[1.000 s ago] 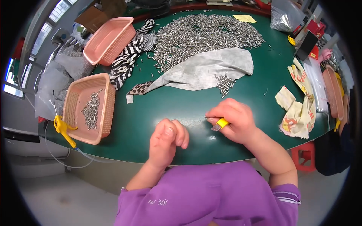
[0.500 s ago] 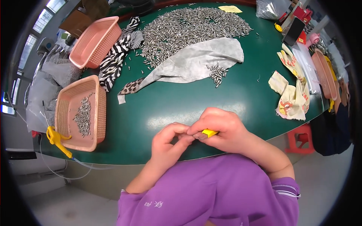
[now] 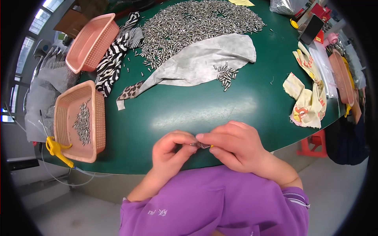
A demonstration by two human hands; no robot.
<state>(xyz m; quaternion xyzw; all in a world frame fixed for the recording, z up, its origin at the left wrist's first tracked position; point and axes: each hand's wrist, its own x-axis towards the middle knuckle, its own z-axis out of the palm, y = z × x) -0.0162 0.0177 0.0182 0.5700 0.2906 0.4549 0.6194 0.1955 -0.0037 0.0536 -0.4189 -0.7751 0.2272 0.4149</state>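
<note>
My left hand [image 3: 170, 151] pinches a small metal pin [image 3: 193, 144] between thumb and fingertips, close to the table's near edge. Facing it, my right hand [image 3: 238, 145] is closed on a small yellow-ended tool [image 3: 212, 146]; most of it lies hidden in the fingers. A shiny, partly see-through piece [image 3: 203, 146] shows between the two hands, but its shape is too small to make out. Beyond the hands, a small group of metal pins [image 3: 226, 76] lies at the edge of a grey cloth [image 3: 197, 63].
A large heap of metal pins [image 3: 197, 23] covers the far table [image 3: 165, 106]. At left are a pink basket [image 3: 100, 129] holding pins, another pink basket [image 3: 90, 43], a zebra-striped cloth [image 3: 110, 67] and a yellow air gun [image 3: 55, 147]. A patterned cloth [image 3: 309, 106] lies right.
My right hand has turned, so the yellow end that stood out plainly is now mostly covered. The hands have drawn slightly apart, and the pin in my left fingertips now shows.
</note>
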